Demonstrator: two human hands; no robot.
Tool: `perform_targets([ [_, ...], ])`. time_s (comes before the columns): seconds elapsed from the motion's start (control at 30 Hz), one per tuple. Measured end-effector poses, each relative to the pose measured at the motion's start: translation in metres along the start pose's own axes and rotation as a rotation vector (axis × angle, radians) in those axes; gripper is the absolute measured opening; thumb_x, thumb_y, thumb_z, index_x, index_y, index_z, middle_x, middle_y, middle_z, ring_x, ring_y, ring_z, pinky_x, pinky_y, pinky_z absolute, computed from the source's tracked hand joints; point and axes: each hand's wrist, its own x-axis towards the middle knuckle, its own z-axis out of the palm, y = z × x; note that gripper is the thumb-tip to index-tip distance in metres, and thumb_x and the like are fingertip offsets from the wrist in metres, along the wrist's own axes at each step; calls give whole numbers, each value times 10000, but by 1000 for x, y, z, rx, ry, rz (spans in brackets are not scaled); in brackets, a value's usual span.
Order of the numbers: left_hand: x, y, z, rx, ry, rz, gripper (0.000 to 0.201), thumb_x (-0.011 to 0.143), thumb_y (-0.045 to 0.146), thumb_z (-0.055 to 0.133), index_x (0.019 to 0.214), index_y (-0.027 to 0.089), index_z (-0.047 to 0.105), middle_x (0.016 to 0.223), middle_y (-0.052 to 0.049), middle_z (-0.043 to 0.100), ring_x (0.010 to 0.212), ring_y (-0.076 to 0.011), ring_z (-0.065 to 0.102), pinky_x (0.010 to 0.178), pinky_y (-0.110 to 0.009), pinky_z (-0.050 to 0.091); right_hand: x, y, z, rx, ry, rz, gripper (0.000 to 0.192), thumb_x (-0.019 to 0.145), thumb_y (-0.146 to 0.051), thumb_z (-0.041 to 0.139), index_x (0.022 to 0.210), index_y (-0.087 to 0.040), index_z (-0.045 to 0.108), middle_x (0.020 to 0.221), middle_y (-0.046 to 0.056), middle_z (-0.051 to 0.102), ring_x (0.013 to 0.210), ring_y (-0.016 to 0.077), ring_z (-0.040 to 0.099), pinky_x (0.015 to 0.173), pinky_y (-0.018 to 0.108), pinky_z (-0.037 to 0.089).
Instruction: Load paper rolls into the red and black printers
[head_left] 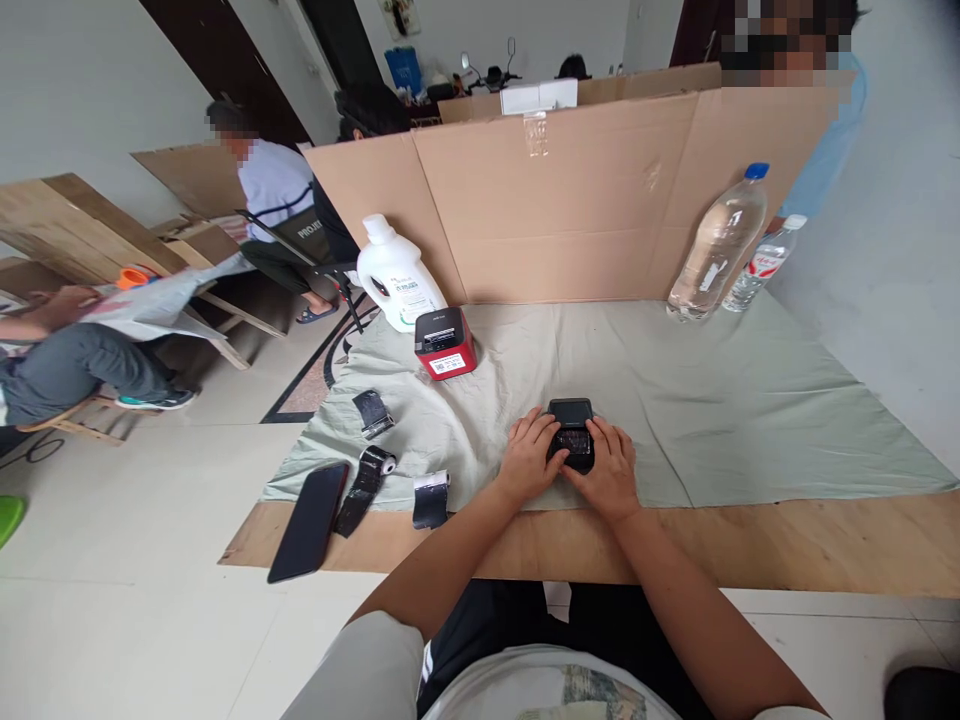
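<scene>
Both hands are on a small black device [572, 443], which lies on the cloth with what looks like a raised lid at its far side. My left hand [531, 455] grips its left side, the thumb reaching over the near part. From the right, my right hand [610, 468] holds the other side, fingers bent along the edge and thumb at the near corner. The fingers hide much of the device's sides. To the left lie three small rolls with dark strips: one farther back [373, 413], a longer unrolled one [366, 488] and one closest to me [430, 499].
A dark phone [309, 522] overhangs the table's front left edge. Behind stand a red and black printer [445, 344], a white jug [401, 272], a large bottle [718, 243] and a smaller bottle [765, 264]. A cardboard screen [555, 210] borders the back; other people sit beyond.
</scene>
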Motion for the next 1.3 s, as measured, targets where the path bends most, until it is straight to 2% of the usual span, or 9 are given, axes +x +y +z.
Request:
perform_targets([
  [0.13,-7,-3,1,43,-26,19,539,857,481,553,1294,165,541,1359,-143,543,1371,-321,354,1091,-498,281,-1,1,-1,-80,-37,-16,693,778,-579,597,1312,-150,490,1316,152,553,1238,342,416,1012,487,317],
  [0.4,-8,-5,6,30,-26,4,549,843,490,581,1293,178,543,1363,-129,550,1336,-299,406,1095,-485,277,9,5,-9,-106,-138,-88,614,777,-515,635,1246,-132,538,1252,173,606,1179,331,497,992,470,286],
  [0.63,-14,-4,12,-35,-25,-40,557,854,461,568,1330,183,493,1405,-138,500,1326,-293,409,1093,-497,290,13,10,-14,-61,-227,-84,696,723,-553,680,1259,-149,496,1287,176,550,1176,336,495,942,464,377],
  [0.77,-19,-15,23,-212,124,-122,550,952,458,353,1402,142,363,1449,-185,411,1331,-257,410,1087,-474,332,17,6,-3,-53,-220,59,931,642,-628,703,1377,-167,366,1349,211,454,1191,368,481,909,495,425],
  [0.9,-24,-28,32,-345,257,-273,528,989,421,198,1403,126,337,1375,-189,472,1267,-225,480,1072,-438,381,19,-16,11,-144,-174,179,1033,610,-649,716,1430,-167,314,1296,250,477,1080,380,551,839,485,446],
  [1.0,-26,-30,34,-271,166,-270,517,985,403,210,1403,144,369,1377,-171,491,1316,-244,436,1098,-468,346,18,-31,18,-207,-138,196,985,629,-628,708,1411,-148,353,1247,261,507,1007,366,576,792,460,454],
  [1.1,-27,-25,34,-84,17,-227,536,969,404,268,1449,180,348,1472,-152,413,1395,-279,333,1130,-525,266,26,-22,20,-217,-133,182,894,646,-553,709,1383,-152,400,1203,227,548,1003,355,571,791,445,453],
  [1.2,-26,-16,29,98,-218,-114,575,916,481,405,1461,306,358,1551,-70,312,1451,-352,180,1134,-634,115,57,19,12,-229,-80,234,814,656,-470,699,1362,-161,435,1184,201,569,1018,345,565,820,445,446],
  [1.3,-23,-10,24,159,-383,-50,601,885,531,444,1457,376,346,1573,-28,257,1455,-391,120,1108,-687,53,106,78,-6,-295,3,404,783,666,-443,672,1340,-106,458,1198,247,545,1033,370,555,836,483,435],
])
